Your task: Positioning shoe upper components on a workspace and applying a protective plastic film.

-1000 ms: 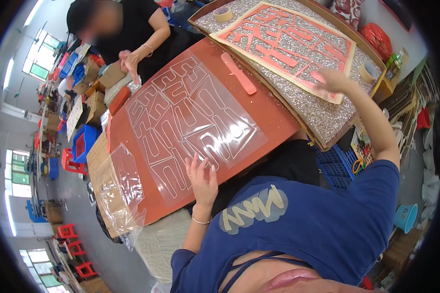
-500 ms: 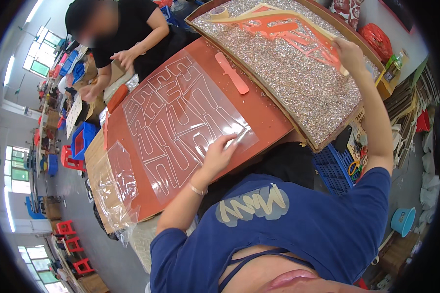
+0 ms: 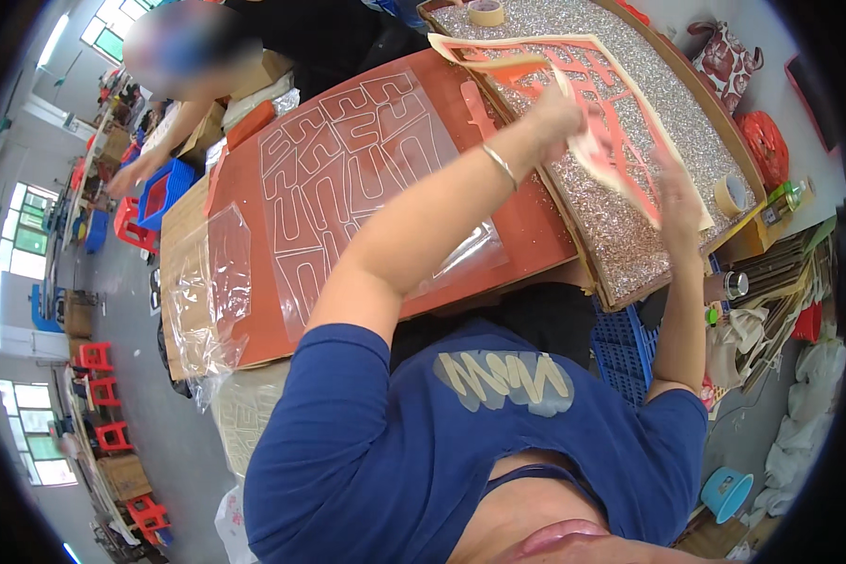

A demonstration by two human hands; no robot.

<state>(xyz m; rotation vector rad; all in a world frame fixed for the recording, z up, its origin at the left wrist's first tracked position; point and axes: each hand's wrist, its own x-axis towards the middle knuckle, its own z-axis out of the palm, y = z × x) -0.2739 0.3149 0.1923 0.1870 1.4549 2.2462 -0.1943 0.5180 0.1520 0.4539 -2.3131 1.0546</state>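
Observation:
A cut-out stencil sheet (image 3: 646,122), coral with a cream border, is held over a shallow tray (image 3: 700,83) of silvery glitter (image 3: 629,258). My left hand (image 3: 559,115) reaches across and is closed on the sheet's near edge, which bends up there. At its right end is my right hand (image 3: 676,193), smeared by motion, so its grip does not show. A clear film (image 3: 366,141) with white-outlined letter-like shapes lies on a red-brown board (image 3: 540,226) to the left of the tray. Beside the tray's left wall rests a narrow coral piece (image 3: 476,108).
Tape rolls sit at the tray's far end (image 3: 486,11) and right side (image 3: 730,195). Crumpled clear plastic (image 3: 218,268) covers the board's left edge. A co-worker's arm (image 3: 164,141) is at the far left. A blue crate (image 3: 622,352) stands below the tray.
My left hand has left the clear film and moved right to take the stencil sheet's edge. My right hand has come lower, and the sheet has turned and spread.

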